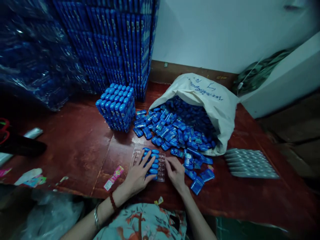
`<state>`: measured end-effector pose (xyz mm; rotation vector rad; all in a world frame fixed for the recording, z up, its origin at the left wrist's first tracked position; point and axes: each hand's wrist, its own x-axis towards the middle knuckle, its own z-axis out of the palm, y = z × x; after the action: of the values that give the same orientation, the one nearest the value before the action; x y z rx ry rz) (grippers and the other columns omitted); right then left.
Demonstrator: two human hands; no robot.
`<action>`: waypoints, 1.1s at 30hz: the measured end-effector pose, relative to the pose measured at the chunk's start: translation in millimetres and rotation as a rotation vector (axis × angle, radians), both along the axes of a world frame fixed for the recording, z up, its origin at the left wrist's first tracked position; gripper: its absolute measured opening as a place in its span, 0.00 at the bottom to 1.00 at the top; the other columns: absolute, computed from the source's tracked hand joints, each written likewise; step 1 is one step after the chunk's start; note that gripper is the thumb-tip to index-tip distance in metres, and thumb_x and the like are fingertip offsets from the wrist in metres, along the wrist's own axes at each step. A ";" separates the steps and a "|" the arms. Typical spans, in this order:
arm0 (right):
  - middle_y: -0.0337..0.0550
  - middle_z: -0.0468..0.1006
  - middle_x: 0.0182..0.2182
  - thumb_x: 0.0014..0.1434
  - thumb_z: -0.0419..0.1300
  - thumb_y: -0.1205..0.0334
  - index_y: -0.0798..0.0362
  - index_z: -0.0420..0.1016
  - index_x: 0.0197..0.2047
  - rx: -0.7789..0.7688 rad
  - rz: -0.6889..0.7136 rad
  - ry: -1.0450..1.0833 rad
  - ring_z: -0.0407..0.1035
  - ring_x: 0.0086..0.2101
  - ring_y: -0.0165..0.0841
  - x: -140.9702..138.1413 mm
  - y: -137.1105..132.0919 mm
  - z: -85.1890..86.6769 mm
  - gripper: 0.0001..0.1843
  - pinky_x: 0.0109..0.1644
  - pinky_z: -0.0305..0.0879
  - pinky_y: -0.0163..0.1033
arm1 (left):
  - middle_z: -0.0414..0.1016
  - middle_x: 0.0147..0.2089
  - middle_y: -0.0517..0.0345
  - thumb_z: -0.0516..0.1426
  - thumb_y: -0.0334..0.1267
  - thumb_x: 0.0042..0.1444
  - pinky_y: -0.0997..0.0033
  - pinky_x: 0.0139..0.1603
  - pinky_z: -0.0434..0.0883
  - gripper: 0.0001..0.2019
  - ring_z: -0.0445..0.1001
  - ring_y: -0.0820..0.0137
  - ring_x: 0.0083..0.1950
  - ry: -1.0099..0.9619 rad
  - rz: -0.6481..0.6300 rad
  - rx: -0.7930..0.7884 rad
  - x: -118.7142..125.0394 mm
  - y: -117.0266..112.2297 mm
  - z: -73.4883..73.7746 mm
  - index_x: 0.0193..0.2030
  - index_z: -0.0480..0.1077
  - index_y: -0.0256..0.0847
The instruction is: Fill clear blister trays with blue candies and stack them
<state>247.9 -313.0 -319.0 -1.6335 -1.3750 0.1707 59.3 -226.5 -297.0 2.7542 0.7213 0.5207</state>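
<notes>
In front of me a clear plastic tray (162, 174) with moulded pockets lies on the table. Small blue plastic cases (154, 161) stand in rows in its middle pockets, with bare pockets at both sides. My left hand (138, 174) rests on the tray's left part, fingers spread over the blue cases. At the tray's right edge is my right hand (177, 172), its fingers curled and the thumb and fingertips pinching the rim. Just right of that hand, loose blue cases (197, 185) lie flat on the table.
A white sack (225, 113) on its side spills many blue cases (165, 128). Left of it stands a block of stacked cases (116, 106), before a tall blue stack (135, 50). Nested clear trays (250, 163) lie right; a pink label strip (113, 178) lies left. Red-handled scissors (4, 130) are far left.
</notes>
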 end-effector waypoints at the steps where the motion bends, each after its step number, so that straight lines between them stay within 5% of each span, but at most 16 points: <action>1: 0.44 0.76 0.37 0.62 0.51 0.68 0.50 0.74 0.45 -0.026 -0.035 -0.057 0.69 0.40 0.34 8.0 15.1 4.0 0.13 0.46 0.67 0.42 | 0.51 0.69 0.48 0.50 0.50 0.61 0.46 0.63 0.54 0.29 0.46 0.51 0.69 0.026 -0.013 -0.016 5.9 2.2 -2.1 0.67 0.50 0.45; 6: 0.48 0.71 0.50 0.59 0.48 0.74 0.50 0.68 0.55 -0.418 0.211 -0.519 0.65 0.47 0.38 35.2 80.2 29.6 0.23 0.47 0.66 0.43 | 0.54 0.67 0.51 0.48 0.46 0.63 0.48 0.64 0.54 0.24 0.49 0.57 0.68 -0.014 -0.049 -0.152 12.6 18.8 -6.6 0.66 0.53 0.49; 11: 0.51 0.71 0.49 0.59 0.50 0.72 0.51 0.67 0.54 -0.595 0.270 -0.745 0.67 0.44 0.39 34.5 98.2 34.6 0.20 0.45 0.65 0.42 | 0.67 0.53 0.49 0.45 0.32 0.64 0.61 0.54 0.65 0.16 0.65 0.65 0.54 -0.224 0.094 -0.168 26.4 86.7 -1.5 0.53 0.68 0.41; 16: 0.50 0.72 0.47 0.61 0.52 0.61 0.53 0.65 0.53 -0.244 0.105 -0.315 0.69 0.44 0.36 41.8 66.9 26.9 0.17 0.46 0.66 0.39 | 0.64 0.57 0.48 0.49 0.25 0.57 0.62 0.51 0.64 0.20 0.64 0.62 0.53 0.181 -0.265 0.102 59.7 142.7 0.4 0.56 0.64 0.42; 18: 0.45 0.75 0.38 0.61 0.53 0.55 0.52 0.68 0.49 -0.141 -0.106 -0.053 0.71 0.36 0.34 43.1 46.5 21.2 0.15 0.40 0.67 0.38 | 0.64 0.57 0.47 0.49 0.22 0.55 0.61 0.51 0.63 0.22 0.64 0.61 0.53 0.274 -0.354 0.182 68.9 148.4 0.9 0.57 0.63 0.40; 21: 0.34 0.69 0.21 0.59 0.54 0.48 0.52 0.69 0.44 -0.183 -0.321 0.348 0.65 0.21 0.29 40.2 20.3 10.3 0.18 0.24 0.62 0.33 | 0.65 0.55 0.44 0.47 0.21 0.55 0.64 0.46 0.64 0.20 0.68 0.62 0.48 0.360 -0.401 0.219 76.9 148.7 3.5 0.54 0.64 0.37; 26: 0.33 0.70 0.19 0.53 0.58 0.45 0.54 0.64 0.56 -0.296 -0.295 0.683 0.66 0.17 0.30 33.6 -0.1 0.2 0.32 0.19 0.63 0.34 | 0.64 0.54 0.45 0.47 0.28 0.60 0.69 0.38 0.67 0.13 0.72 0.67 0.40 0.353 -0.316 0.091 71.1 143.4 14.7 0.51 0.63 0.36; 33: 0.35 0.72 0.16 0.44 0.66 0.44 0.58 0.73 0.45 -0.385 -0.269 0.862 0.70 0.18 0.33 32.4 -16.7 10.1 0.30 0.23 0.70 0.37 | 0.68 0.53 0.48 0.50 0.39 0.61 0.64 0.53 0.67 0.20 0.69 0.65 0.51 -0.308 0.049 -0.393 7.7 118.5 13.8 0.59 0.57 0.37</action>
<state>280.3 -329.7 -308.8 -1.7172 -0.4732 0.9055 67.0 -108.0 -283.2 2.2360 0.7253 0.7084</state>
